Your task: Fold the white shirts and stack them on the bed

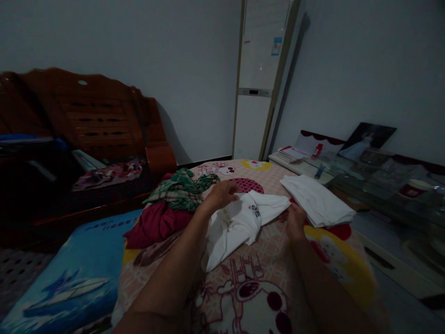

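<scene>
A white garment with a small dark print, perhaps a shirt [239,222], lies loosely spread on the patterned cover [267,255] in front of me. My left hand [222,194] is at its far left edge, fingers bent and closed at the cloth. On the right, my right hand [295,220] pinches the end of a sleeve and holds it out to the side. Just beyond that hand lies a folded stack of white cloth [316,200]. Left of the shirt is a heap with a green plaid garment [182,189] and a dark red garment [160,225].
A wooden bench [100,120] with fabric on its seat stands at the left. Below it is a blue printed cushion or box [83,269]. A glass-topped cabinet [368,185] with a paper cup [413,188] runs along the right. A tall white air conditioner [255,79] fills the corner.
</scene>
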`<move>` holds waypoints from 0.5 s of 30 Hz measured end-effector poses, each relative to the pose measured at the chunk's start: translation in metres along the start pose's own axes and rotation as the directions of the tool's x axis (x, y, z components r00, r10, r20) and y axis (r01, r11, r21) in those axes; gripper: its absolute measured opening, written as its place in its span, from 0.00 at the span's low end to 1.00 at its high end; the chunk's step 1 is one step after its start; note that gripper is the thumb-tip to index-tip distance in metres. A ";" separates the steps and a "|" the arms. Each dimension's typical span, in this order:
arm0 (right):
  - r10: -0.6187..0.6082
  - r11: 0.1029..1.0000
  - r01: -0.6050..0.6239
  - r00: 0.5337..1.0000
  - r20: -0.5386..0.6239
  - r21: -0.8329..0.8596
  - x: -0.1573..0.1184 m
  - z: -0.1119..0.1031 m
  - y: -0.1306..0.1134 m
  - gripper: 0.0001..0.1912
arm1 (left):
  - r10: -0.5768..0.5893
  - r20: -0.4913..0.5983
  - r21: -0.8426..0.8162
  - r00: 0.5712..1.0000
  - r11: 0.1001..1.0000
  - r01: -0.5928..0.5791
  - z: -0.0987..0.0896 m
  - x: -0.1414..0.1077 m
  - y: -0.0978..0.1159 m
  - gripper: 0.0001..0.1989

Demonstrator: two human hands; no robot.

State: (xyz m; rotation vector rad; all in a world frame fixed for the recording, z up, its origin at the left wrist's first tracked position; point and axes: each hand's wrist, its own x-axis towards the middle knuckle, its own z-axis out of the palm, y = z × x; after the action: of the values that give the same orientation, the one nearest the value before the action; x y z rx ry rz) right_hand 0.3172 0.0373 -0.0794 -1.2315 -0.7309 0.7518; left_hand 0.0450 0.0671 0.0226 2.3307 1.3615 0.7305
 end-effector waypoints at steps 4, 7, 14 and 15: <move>0.009 1.000 -0.009 1.000 -0.020 -0.013 -0.001 0.000 0.002 0.12 | 0.158 0.278 -0.031 0.947 0.987 -0.156 0.009 -0.006 0.004 0.21; 0.007 1.000 -0.007 1.000 -0.013 -0.005 -0.003 0.001 0.001 0.13 | 0.257 0.373 -0.024 0.891 0.963 -0.267 0.031 -0.013 0.018 0.35; 0.009 1.000 -0.009 1.000 0.016 -0.011 0.001 0.000 0.006 0.13 | 0.156 0.271 -0.008 0.950 0.987 -0.159 0.058 -0.006 0.018 0.16; 0.010 1.000 -0.009 1.000 0.016 -0.018 0.001 -0.001 0.006 0.13 | 0.154 0.234 -0.048 0.960 0.988 -0.147 0.053 -0.003 0.012 0.16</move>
State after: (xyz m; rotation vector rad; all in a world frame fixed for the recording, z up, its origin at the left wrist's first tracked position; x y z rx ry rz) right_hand 0.3179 0.0390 -0.0857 -1.2468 -0.7469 0.7654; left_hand 0.0835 0.0569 -0.0146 2.4270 1.0730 0.4900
